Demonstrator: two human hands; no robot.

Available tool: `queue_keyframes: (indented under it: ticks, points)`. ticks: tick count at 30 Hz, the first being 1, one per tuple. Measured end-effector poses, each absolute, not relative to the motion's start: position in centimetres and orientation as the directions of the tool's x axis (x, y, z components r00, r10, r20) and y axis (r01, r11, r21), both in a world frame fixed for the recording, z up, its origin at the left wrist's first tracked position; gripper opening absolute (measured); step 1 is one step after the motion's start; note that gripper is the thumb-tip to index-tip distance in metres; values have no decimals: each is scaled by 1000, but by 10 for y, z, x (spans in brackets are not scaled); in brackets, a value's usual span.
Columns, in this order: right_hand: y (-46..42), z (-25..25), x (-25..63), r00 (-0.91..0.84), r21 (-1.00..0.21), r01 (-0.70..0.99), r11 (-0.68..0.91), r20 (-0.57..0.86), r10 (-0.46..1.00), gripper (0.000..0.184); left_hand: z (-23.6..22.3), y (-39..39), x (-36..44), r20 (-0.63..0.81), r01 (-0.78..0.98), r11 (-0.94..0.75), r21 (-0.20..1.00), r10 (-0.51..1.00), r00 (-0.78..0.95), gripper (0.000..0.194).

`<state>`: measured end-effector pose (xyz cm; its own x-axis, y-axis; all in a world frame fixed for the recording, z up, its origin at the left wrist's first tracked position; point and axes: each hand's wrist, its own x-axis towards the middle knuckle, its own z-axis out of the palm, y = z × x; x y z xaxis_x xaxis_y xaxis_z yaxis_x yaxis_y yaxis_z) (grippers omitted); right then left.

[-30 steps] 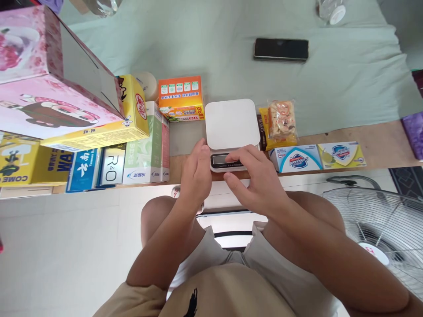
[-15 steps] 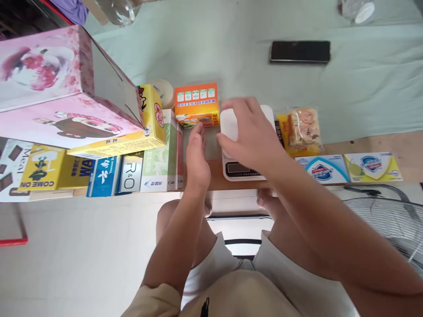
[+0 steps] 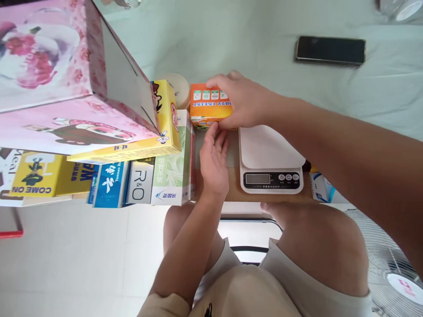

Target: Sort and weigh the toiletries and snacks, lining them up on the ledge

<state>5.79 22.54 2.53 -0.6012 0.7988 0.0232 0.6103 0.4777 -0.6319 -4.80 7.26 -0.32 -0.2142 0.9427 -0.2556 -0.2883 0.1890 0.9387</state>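
We hold the orange box (image 3: 206, 105) in our right hand (image 3: 243, 101), left hand (image 3: 214, 169) uncurled at its front, maybe to steady it.

right hand (image 3: 243, 101): off the scale (image 3: 271, 147), now clasped across the orange box (image 3: 202, 111) | left hand (image 3: 214, 167): from beside the scale to the box's front edge | scale buttons (image 3: 288, 177): uncovered | soap box (image 3: 319, 188): now mostly behind right forearm (image 3: 346, 145)
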Motion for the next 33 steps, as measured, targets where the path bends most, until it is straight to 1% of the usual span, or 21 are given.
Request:
queue_keyframes:
  ticks: [2, 6, 8, 11, 13, 14, 16, 17, 19, 20, 24, 28, 31, 33]
  points:
    - [220, 23, 57, -598, -602, 622, 501, 48, 800, 84, 0, 71, -47, -269, -327, 190, 926, 939, -215, 68]
    - [213, 38, 55, -596, -469, 674, 571, 112, 795, 71, 2, 66, -46, -271, -340, 188, 921, 939, -213, 65]
    - [212, 57, 58, -577, -418, 702, 577, 141, 805, 71, 0, 64, -45, -258, -320, 185, 929, 945, -202, 64]
    - [201, 91, 72, -535, -373, 742, 557, 170, 827, 75, -7, 62, -45, -209, -233, 164, 959, 960, -187, 62]
    - [183, 106, 91, -505, -364, 750, 552, 223, 834, 73, -11, 61, -46, -172, -192, 136, 972, 967, -185, 60]
    - [172, 109, 103, -481, -370, 747, 552, 273, 833, 66, -12, 61, -46, -153, -183, 118, 976, 970, -189, 59]
    - [149, 105, 127, -440, -419, 729, 542, 320, 839, 59, -13, 60, -46, -97, -144, 71, 987, 978, -183, 57]
    - [139, 100, 138, -418, -471, 705, 530, 328, 847, 58, -12, 60, -45, -63, -109, 45, 993, 983, -170, 56]
    - [124, 89, 155, -429, -539, 666, 515, 288, 856, 59, -9, 59, -43, 10, -51, -17, 999, 991, -133, 56]
    - [120, 84, 162, -451, -554, 656, 513, 258, 855, 59, -8, 59, -41, 45, -45, -51, 998, 992, -120, 56]
    - [121, 77, 174, -543, -542, 642, 541, 177, 821, 58, -6, 58, -32, 131, -77, -142, 987, 983, -128, 53]
    - [135, 71, 180, -571, -538, 649, 538, 122, 812, 66, -12, 59, -30, 186, 11, -186, 983, 976, -116, 55]
    - [139, 70, 183, -564, -536, 685, 493, 38, 825, 71, -16, 61, -33, 210, 52, -205, 977, 972, -109, 58]
    - [135, 76, 183, -539, -533, 717, 450, -13, 842, 79, -17, 62, -35, 205, 71, -197, 978, 972, -112, 59]
